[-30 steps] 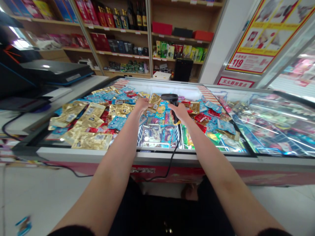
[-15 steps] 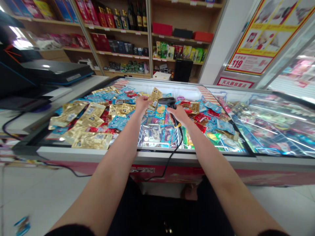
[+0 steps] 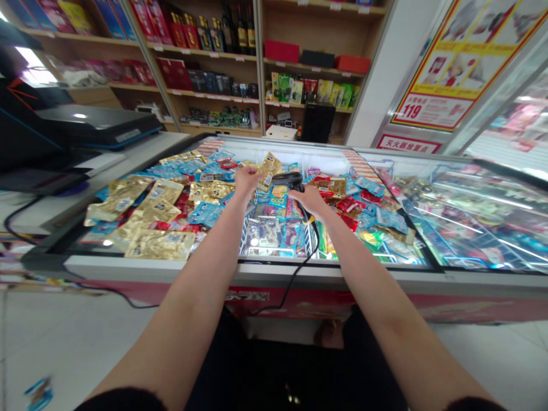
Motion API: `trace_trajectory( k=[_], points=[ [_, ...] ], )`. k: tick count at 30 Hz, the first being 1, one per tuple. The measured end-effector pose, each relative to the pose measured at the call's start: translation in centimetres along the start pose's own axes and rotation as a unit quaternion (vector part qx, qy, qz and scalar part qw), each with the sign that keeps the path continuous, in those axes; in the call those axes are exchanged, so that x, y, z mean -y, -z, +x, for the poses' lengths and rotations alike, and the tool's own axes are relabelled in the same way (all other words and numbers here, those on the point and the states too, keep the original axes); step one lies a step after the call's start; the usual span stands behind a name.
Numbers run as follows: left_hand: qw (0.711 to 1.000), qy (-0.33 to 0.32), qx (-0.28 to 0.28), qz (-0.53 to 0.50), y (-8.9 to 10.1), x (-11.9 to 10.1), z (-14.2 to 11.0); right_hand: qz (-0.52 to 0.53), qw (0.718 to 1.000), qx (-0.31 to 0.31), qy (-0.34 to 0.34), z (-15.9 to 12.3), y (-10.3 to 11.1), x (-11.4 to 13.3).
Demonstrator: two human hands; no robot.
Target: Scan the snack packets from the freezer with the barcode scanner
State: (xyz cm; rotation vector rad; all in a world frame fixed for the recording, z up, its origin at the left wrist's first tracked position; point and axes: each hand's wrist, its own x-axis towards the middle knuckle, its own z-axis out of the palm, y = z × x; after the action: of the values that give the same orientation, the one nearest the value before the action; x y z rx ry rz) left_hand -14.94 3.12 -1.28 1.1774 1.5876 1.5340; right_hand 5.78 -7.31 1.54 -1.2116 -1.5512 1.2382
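Shop interior, head view: wooden shelves [image 3: 317,23] along the back carry bottles [image 3: 242,34], boxes and pouches. To the right of them, a red-and-yellow poster [image 3: 456,68] shows the number 119. At far left, a pale counter [image 3: 25,205] bears a dark flat device [image 3: 103,123].

Work surface: glass-topped freezer [image 3: 149,266] with a pale front rim. Loose packets lie across its top: gold packets [image 3: 160,244] mostly on the left, blue packets [image 3: 205,213] among them and also on the right, red packets [image 3: 351,204] on both sides. Wire baskets holding more goods are visible through the glass.

Left hand [image 3: 247,181]: narrow grip, thumb and fingers pinching a single gold packet [image 3: 269,170] by its near left edge; packet raised and tilted above the middle of the freezer.

Right hand [image 3: 312,201]: wrapped around the handle of a black scanner [image 3: 287,178]. Scanner head points left, just beside the held packet; whether they touch cannot be told. Black cable [image 3: 293,279] runs from the handle down over the freezer's front.

Floor [image 3: 72,334], lower left: one small blue-edged packet [image 3: 40,393].
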Motion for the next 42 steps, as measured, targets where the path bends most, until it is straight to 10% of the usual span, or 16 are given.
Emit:
trace_trajectory(
  k=[22, 29, 35, 42],
  points=[
    [0.999, 0.011, 0.037, 0.015, -1.2, -0.3, -0.8, 0.007, 1.000, -0.004, 0.001, 0.3, 1.1, -0.7],
    [0.991, 0.051, 0.118, -0.045, -3.4, -2.3, -4.5, 0.101, 0.991, -0.088, -0.016, -0.7, 4.8, 0.4],
    [0.951, 0.046, 0.298, -0.074, -5.8, -3.8, -8.6, 0.149, 0.975, -0.167, -0.004, -1.7, 9.2, 0.4],
    [0.916, -0.135, 0.349, 0.146, -8.2, -2.9, -12.6, 0.180, 0.959, -0.221, -0.012, -2.3, 11.3, 0.6]
  ],
)
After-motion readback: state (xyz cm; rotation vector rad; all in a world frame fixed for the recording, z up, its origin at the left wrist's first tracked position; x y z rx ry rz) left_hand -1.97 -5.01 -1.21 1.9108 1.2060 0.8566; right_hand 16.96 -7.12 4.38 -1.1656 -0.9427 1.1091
